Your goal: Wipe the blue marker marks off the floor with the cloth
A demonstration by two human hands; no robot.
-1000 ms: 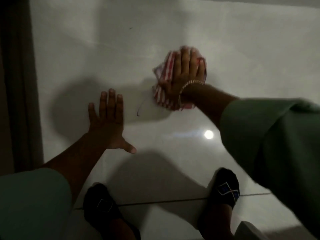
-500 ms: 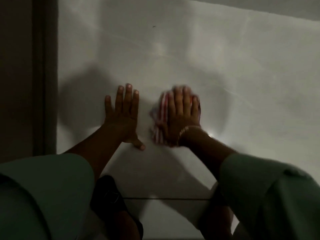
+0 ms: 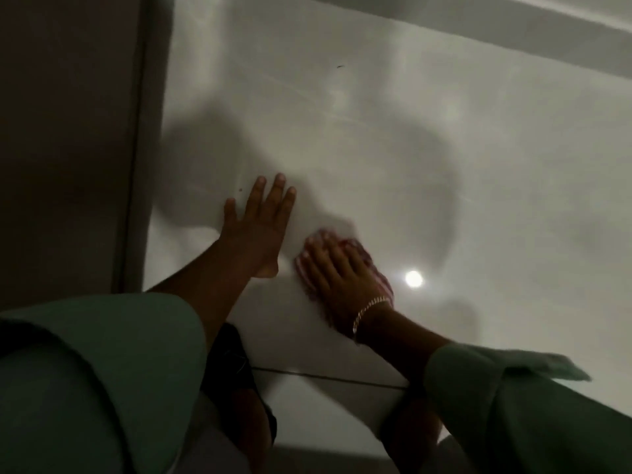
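Lying under right grip (image 3: 343, 277), cloth (image 3: 381, 282) (striped)

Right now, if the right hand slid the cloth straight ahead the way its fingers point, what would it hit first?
Probably the left hand. The right hand, flat on the cloth, points up-left toward the left hand's fingers spread on the floor; the line is close, so it might just miss.

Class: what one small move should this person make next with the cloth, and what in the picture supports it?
Probably slide the cloth a little aside to check the floor beneath. The right hand presses flat on it, hiding that spot, and no blue mark shows on the bare tile around. The left hand rests flat on the floor as a prop.
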